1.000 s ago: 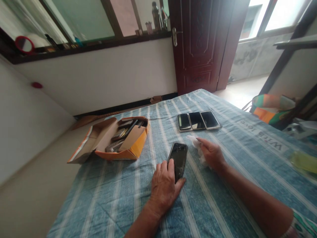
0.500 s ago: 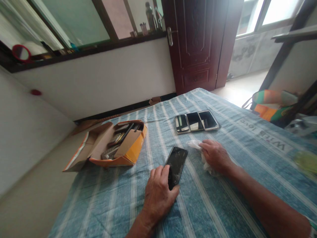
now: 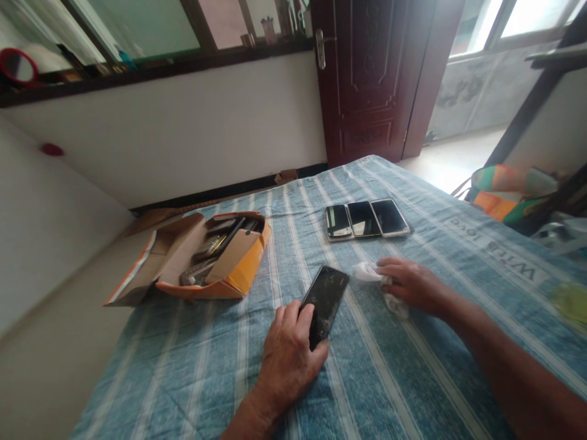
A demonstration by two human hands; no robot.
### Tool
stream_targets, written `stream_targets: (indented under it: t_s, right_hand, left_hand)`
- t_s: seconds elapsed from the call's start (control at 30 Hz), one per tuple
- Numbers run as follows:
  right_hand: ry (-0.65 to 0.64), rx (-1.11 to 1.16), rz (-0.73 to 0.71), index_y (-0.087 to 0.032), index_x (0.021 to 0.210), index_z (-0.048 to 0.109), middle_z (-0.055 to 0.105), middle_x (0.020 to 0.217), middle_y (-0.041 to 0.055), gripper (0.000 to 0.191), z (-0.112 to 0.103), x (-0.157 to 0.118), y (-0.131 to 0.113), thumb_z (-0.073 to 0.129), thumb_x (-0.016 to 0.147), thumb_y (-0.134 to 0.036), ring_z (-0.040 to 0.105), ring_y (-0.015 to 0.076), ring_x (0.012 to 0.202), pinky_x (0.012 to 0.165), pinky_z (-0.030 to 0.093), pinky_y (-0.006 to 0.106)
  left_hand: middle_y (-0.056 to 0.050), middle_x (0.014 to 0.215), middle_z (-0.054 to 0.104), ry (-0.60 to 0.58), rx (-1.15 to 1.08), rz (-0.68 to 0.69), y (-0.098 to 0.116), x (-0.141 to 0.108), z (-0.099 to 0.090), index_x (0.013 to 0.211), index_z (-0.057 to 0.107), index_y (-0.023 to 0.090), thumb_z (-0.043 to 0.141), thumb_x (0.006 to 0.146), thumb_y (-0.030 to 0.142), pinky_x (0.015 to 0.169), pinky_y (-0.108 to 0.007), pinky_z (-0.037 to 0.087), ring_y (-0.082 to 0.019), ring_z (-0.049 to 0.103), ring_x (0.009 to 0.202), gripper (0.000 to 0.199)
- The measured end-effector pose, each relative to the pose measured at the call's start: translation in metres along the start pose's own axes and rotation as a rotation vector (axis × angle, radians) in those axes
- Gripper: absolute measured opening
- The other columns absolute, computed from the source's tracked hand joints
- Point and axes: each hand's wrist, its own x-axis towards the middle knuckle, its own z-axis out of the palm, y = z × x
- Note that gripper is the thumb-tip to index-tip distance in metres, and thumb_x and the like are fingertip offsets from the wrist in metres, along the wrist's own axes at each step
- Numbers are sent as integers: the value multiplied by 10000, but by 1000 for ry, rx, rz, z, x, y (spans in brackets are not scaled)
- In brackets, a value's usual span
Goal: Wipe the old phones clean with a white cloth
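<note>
A black smartphone point(image 3: 329, 294) with a smudged or cracked-looking screen lies tilted on the blue striped bed cover. My left hand point(image 3: 293, 345) grips its lower end, fingers along the left edge and thumb at the bottom right. To the right, my right hand point(image 3: 415, 284) is closed on a crumpled white tissue point(image 3: 367, 272), which sticks out past the fingertips and beneath the palm. The tissue is apart from the phone. Beyond both hands, three phones point(image 3: 364, 219) rest side by side, screens up.
An orange cardboard box point(image 3: 243, 275), its lid folded open, holds several phones on the left. The blue striped cover point(image 3: 197, 360) spreads under everything. A dark red door point(image 3: 367, 91) stands behind, and a colourful bag point(image 3: 509, 189) is beyond the bed's right edge.
My right hand has shifted slightly right with the tissue. My left hand keeps its hold on the phone. The camera view has tilted down a little.
</note>
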Motion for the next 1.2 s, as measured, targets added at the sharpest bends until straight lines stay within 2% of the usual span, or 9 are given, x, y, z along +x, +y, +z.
stream_targets:
  t_s: [0.07,0.13,0.27,0.4,0.53,0.67,0.87,1.03,1.2]
  right_hand:
    - [64,223,59,-195,941,731,699,996,66,231,-4,2,-1,608,753,-248,646,230,882,819,480,365]
    - [122,541,160,-184,997,718,709,899,48,290,-8,2,-4,663,739,-306,650,209,782,747,494,347]
    - [116,1142,232,-186,1162,647,718,942,60,528,-10,2,-10,772,660,-295,673,207,810,757,505,343]
    - [-1,1406,174,-197,1225,600,702,1063,96,592,-4,2,-19,779,664,-252,674,246,955,832,511,371]
    - [-95,1508,143,-211,1265,551,662,1170,121,577,4,1,-25,737,723,-278,670,281,999,754,554,365]
    - [-73,1559,158,-224,1172,576,682,1116,98,433,11,1,-25,696,770,-326,692,272,934,669,585,363]
    - [56,1522,191,-219,1006,636,714,948,58,374,17,3,-30,767,675,-335,705,234,798,623,571,334]
    - [217,1132,226,-164,896,678,659,729,10,272,31,5,-48,721,737,-380,602,139,598,539,459,248]
    - [240,653,41,-186,918,690,641,758,0,187,58,9,-67,601,842,-332,562,136,660,597,439,251]
  left_hand:
    - [-94,1087,577,-6,0,-1,1,0,-1,1050,600,162,639,708,190,902,-420,468,-271,513,1007,345]
    - [-98,1083,577,-16,-3,0,1,1,-1,1053,602,153,637,711,187,900,-422,466,-273,510,1009,345]
    - [-102,1079,579,-26,-10,7,0,1,-2,1068,606,143,637,718,189,904,-423,461,-274,508,1013,355]
    - [-111,1118,573,-28,-5,0,-1,1,-2,1099,600,139,637,724,196,916,-427,454,-279,502,1035,380]
    - [-120,1137,569,-42,8,10,-1,1,-2,1136,587,136,629,740,214,921,-435,451,-286,498,1049,406]
    - [-119,1143,566,-52,23,6,-1,1,-2,1143,583,141,632,740,224,914,-424,454,-286,494,1055,414]
    - [-125,1140,565,-64,48,11,0,1,-2,1142,582,140,621,755,236,910,-429,451,-286,498,1055,401]
    - [-117,1108,576,-65,56,13,4,0,-5,1126,582,147,610,760,231,916,-425,444,-276,504,1031,377]
    - [-132,1131,576,-45,40,23,5,0,-6,1130,565,134,598,745,210,908,-427,446,-288,506,1041,394]
